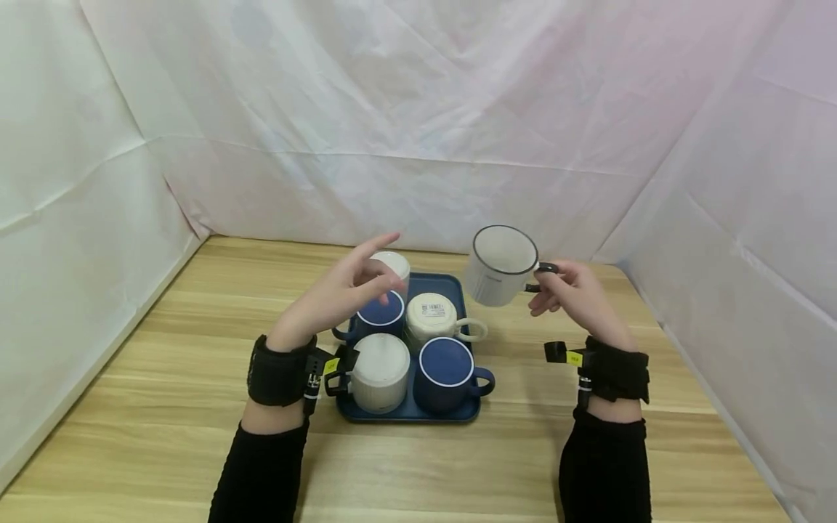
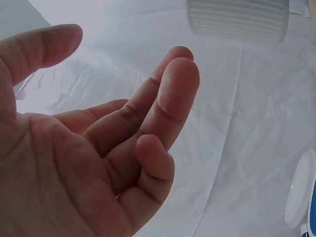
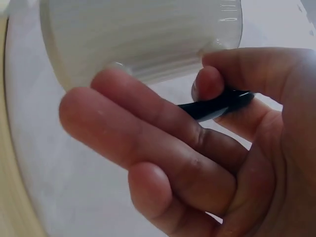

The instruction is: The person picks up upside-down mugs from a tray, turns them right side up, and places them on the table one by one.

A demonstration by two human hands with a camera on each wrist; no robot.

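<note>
My right hand [image 1: 567, 289] holds a white ribbed mug [image 1: 500, 265] with a dark rim in the air, right of the tray, pinching its black handle [image 3: 217, 104] between thumb and fingers. The mug tilts with its mouth toward me. My left hand [image 1: 356, 283] hovers open above the tray's back left, fingers loosely spread and holding nothing. On the dark blue tray [image 1: 458, 415] stand two blue mugs [image 1: 447, 372] and three white mugs [image 1: 381, 370], one [image 1: 431, 317] upside down.
The wooden table [image 1: 163, 407] is walled by white sheeting at the back and both sides. Bare wood lies to the left, right and front of the tray.
</note>
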